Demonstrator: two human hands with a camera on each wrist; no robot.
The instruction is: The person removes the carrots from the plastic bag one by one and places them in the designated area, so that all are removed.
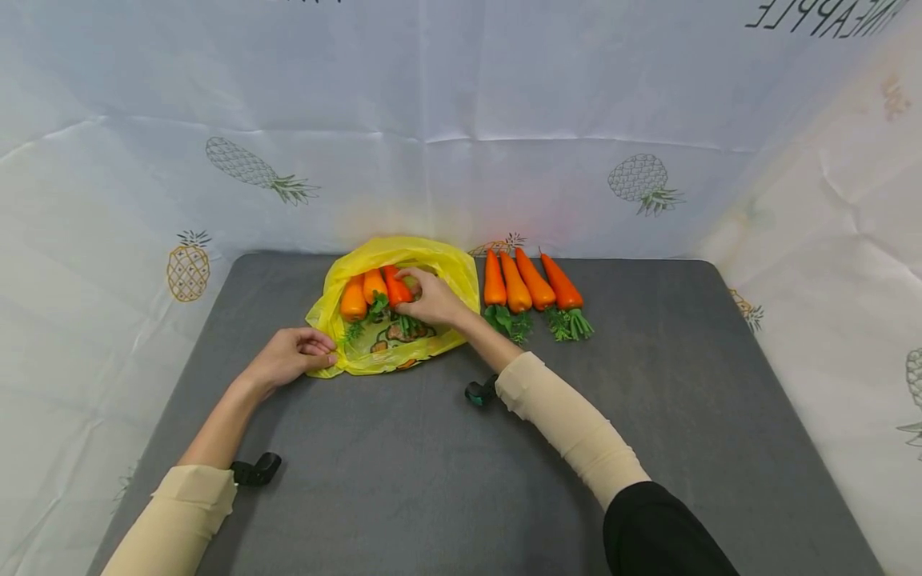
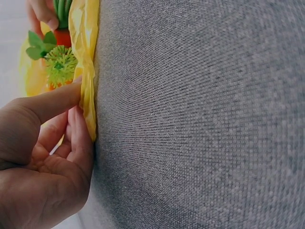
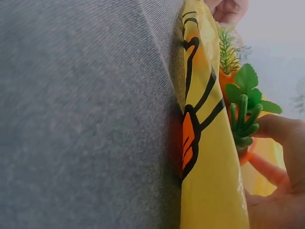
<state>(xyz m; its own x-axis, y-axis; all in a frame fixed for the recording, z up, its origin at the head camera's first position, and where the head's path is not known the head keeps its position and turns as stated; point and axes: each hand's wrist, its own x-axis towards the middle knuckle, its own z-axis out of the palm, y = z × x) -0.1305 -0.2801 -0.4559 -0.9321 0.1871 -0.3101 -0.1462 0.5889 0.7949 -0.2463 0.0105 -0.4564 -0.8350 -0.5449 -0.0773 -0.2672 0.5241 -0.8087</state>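
Note:
A yellow plastic bag [image 1: 360,258] lies with its mouth spread wide at the far side of the table. Inside it are two orange carrots, one at the left [image 1: 352,299] and one beside it [image 1: 373,282], and a redder carrot [image 1: 395,286], all with green tops toward the front. My right hand [image 1: 434,301] reaches into the bag and holds the redder carrot between thumb and fingers; its green stub top [image 3: 244,124] shows in the right wrist view. My left hand [image 1: 286,357] pinches the bag's front left edge [image 2: 87,95] between thumb and fingers.
Right of the bag, several carrots lie side by side, among them a rightmost carrot [image 1: 562,283] with a green stub top. The grey table [image 1: 403,472] ends against a white pineapple-print cloth [image 1: 468,168] at the back. A black camera sits on each wrist.

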